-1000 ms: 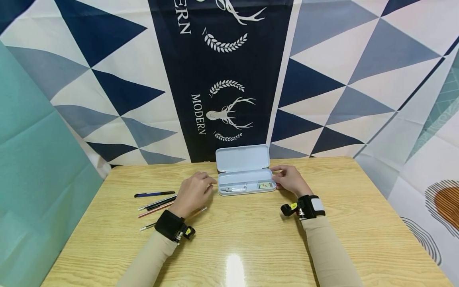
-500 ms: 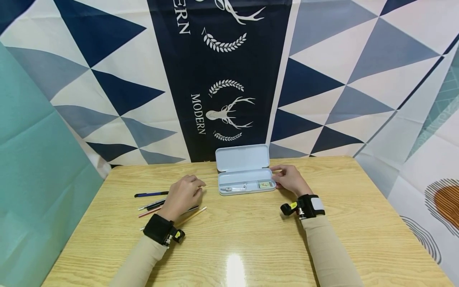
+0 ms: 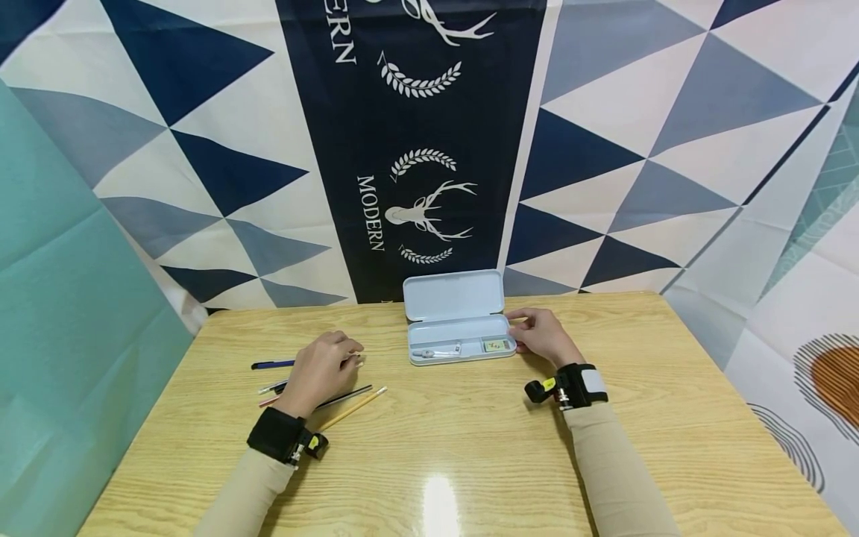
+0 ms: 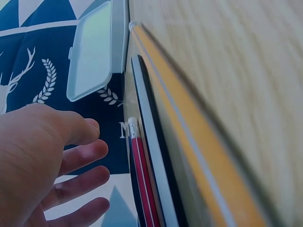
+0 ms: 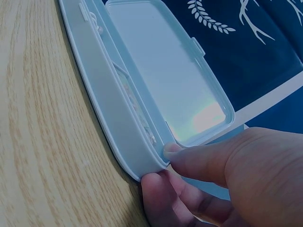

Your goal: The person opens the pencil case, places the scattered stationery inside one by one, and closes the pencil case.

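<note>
A light-blue pencil case (image 3: 454,296) stands with its lid raised at the table's back edge. Inside lie a compass (image 3: 432,353) and a small yellow-green item (image 3: 496,346) in the right compartment. My right hand (image 3: 543,335) pinches the case's right end, thumb (image 5: 175,152) on the rim and fingers against the outer wall. To the left, my left hand (image 3: 322,373) hovers over the loose pens and pencils with nothing in its loosely bent fingers. Below it show an orange pencil (image 4: 184,123), a dark-and-white stick (image 4: 156,137) and a red pencil (image 4: 144,184).
A blue pen (image 3: 271,365) lies left of the left hand, apart from the others. Patterned cloth (image 3: 429,149) hangs right behind the case, and a teal cloth (image 3: 80,335) borders the table (image 3: 436,447) on the left.
My left hand has moved from beside the case's left end leftward over the pens and pencils, uncovering more of the orange and black pencils. The right hand and case stay put.
</note>
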The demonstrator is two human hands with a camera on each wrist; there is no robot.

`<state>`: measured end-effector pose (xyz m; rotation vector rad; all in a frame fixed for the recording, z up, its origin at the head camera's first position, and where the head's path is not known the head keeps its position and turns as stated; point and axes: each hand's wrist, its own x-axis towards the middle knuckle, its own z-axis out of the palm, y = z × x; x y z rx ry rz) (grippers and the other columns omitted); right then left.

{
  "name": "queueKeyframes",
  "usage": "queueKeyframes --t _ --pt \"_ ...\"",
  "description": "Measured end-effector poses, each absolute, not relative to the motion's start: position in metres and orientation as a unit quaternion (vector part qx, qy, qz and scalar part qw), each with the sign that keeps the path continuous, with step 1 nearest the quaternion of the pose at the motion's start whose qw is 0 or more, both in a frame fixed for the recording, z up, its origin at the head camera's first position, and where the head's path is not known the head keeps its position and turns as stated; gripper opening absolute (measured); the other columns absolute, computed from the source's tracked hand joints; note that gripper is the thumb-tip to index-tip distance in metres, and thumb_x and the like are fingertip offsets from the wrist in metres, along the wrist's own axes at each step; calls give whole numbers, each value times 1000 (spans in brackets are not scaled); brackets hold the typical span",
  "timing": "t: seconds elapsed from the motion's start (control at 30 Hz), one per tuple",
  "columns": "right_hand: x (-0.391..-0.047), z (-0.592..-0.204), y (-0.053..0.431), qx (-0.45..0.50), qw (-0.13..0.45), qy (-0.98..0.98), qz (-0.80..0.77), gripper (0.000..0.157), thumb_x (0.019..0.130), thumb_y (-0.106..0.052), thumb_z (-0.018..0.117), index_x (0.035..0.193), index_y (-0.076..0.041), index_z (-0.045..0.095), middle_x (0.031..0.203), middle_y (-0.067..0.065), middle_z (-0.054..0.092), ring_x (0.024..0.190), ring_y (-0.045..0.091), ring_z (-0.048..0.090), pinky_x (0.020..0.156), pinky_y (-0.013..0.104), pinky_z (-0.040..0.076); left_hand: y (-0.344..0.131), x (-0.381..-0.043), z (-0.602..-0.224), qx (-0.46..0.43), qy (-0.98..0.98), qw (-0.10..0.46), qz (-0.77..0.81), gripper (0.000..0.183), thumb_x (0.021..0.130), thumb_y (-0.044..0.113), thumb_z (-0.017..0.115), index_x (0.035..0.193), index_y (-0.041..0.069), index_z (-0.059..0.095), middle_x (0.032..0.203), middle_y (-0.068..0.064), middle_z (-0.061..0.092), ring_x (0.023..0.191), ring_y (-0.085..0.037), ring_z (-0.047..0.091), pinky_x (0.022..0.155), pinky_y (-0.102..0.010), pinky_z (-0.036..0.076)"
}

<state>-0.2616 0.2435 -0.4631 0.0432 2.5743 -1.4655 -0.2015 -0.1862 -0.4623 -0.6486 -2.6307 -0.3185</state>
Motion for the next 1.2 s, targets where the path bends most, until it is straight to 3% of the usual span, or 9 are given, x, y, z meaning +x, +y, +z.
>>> queueKeyframes --t 0.2,0.53,0.7,0.97,1.2 --pt "-262 -463 243 14 89 865 -493 41 112 -6 64 152 2 66 114 23 75 77 12 68 66 19 59 -196 -202 -461 -215 -951 189 -119 13 97 8 87 109 11 88 105 -9 81 91 -26 77 67 -36 62" --pt "-263 -463 244 14 88 867 -490 41 112 -6 65 152 1 66 114 23 75 77 13 69 66 20 59 -208 -200 -451 -171 -963 160 -134 15 99 9 85 114 11 87 109 -12 81 84 -25 72 62 -33 55" --pt "-263 -464 245 15 90 867 -490 41 112 -6 65 153 1 66 115 23 74 78 13 69 66 19 59 -213 -200 -442 -164 -968 126 -145 16 101 11 82 116 10 87 115 -15 82 92 -30 77 68 -39 61" --pt "-263 -464 246 12 91 866 -492 42 112 -7 65 153 1 66 110 19 73 77 13 69 66 21 60 -227 -202 -424 -138 -977 -9 -162 22 106 9 73 125 9 84 117 -15 81 106 -36 78 90 -54 64" --pt "-263 -465 244 12 93 862 -498 43 112 -7 64 154 1 65 112 19 74 78 12 69 67 21 60 -241 -199 -415 -145 -972 -42 -182 26 105 3 73 129 6 81 125 -20 80 116 -41 76 99 -58 62"
